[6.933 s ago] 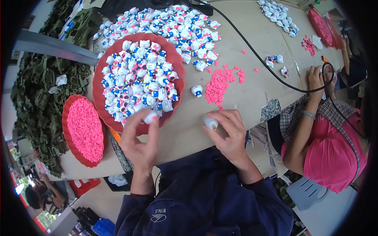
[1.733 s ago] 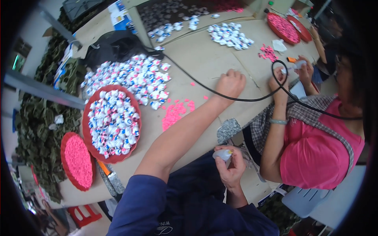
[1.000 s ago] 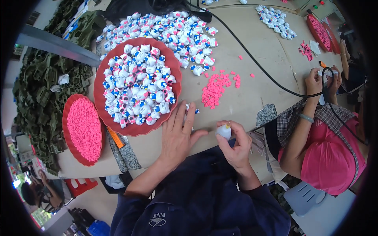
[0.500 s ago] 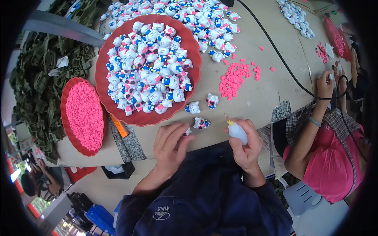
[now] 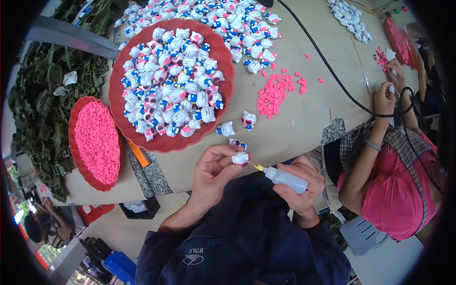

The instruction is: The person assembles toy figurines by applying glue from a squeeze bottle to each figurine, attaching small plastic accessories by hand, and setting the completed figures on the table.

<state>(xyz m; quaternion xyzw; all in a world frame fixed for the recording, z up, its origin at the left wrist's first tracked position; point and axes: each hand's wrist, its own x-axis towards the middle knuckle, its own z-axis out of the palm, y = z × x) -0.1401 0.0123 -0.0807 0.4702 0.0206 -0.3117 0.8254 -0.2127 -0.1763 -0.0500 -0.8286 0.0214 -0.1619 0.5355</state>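
Between its thumb and fingers my left hand (image 5: pixel 213 172) pinches a small white cat figurine (image 5: pixel 240 158) with pink on its lower side. My right hand (image 5: pixel 304 184) is wrapped round a translucent squeeze bottle (image 5: pixel 286 179), tilted so its yellow-based needle tip points at the figurine. The tip is at or very near the figurine; whether they touch I cannot tell. Just beyond my left hand lies another figurine (image 5: pixel 236 142), partly covered. Two more loose ones, a white figurine (image 5: pixel 225 128) and a pink-glasses figurine (image 5: pixel 248 120), rest farther off. Small pink pieces (image 5: pixel 273 95) lie scattered beyond them.
A big red scalloped bowl (image 5: pixel 227 102) full of figurines stands left of centre, with a heap of figurines (image 5: pixel 247 28) behind it. A smaller red bowl (image 5: pixel 73 142) holds pink pieces. A black cable (image 5: pixel 327 64) crosses the table. At right a co-worker (image 5: pixel 387 199) sits close.
My left hand has turned the figurine up into view. My right hand has tipped the bottle over toward it, bringing the needle close. The whole view has shifted slightly.
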